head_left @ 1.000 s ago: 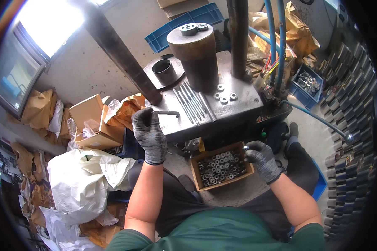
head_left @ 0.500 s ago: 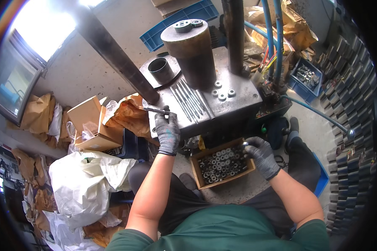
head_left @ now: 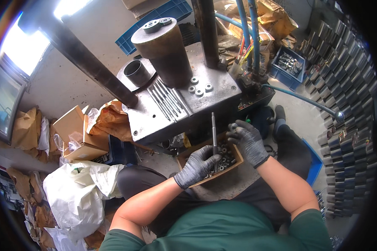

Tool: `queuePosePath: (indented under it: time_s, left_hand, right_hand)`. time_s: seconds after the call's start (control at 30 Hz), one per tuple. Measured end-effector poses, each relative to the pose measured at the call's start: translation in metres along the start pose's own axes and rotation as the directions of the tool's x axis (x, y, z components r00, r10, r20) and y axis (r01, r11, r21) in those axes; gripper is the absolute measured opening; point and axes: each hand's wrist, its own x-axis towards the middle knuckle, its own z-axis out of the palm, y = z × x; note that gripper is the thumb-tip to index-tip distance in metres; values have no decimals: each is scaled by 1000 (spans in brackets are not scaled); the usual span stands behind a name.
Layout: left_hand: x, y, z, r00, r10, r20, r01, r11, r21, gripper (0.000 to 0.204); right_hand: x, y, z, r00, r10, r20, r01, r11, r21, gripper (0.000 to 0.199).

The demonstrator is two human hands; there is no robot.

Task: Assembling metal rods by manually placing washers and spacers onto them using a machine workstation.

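My left hand (head_left: 200,166), in a grey glove, is closed round a slim metal shaft (head_left: 214,130) that stands nearly upright. Between the gloved fingers of my right hand (head_left: 252,146) is a small ring bearing (head_left: 233,126), a short way right of the shaft and apart from it. Beneath both hands, a cardboard box (head_left: 238,164) holds many loose bearings (head_left: 225,161), partly hidden by my left hand. On the metal press bed (head_left: 215,92) ahead lie a row of similar shafts (head_left: 166,100) and several bearings (head_left: 199,92).
A thick steel cylinder (head_left: 165,58) with two round parts on top rises from the bed, beside a short pipe sleeve (head_left: 136,73). Dark columns (head_left: 83,62) flank it. A blue crate (head_left: 287,67) of metal parts, a white sack (head_left: 71,196) and stacked metal pieces (head_left: 343,167) stand around.
My left hand has come from the bed's left edge down over the box, and the shaft has turned upright. My right hand has moved slightly left and up with the bearing. The view has shifted.
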Motion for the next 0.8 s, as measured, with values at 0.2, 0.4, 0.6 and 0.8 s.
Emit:
queuePosePath:
  time_s: [0.2,0.4,0.6,0.8]
  left_hand:
    - [2,-12,14,980,-139,144,106,970,217,33]
    - [5,-12,15,965,-221,141,195,965,174,33]
    - [8,-22,11,976,-167,141,150,981,125,32]
    - [9,-17,12,969,-206,134,181,967,180,30]
  right_hand:
    - [2,1,0,1000,10,23,-10,1000,-14,29]
    - [-2,0,1,997,-36,72,47,986,-158,28]
    - [0,-3,1,981,-139,135,170,953,-253,30]
    - [-8,-2,6,950,312,14,-305,936,-179,32]
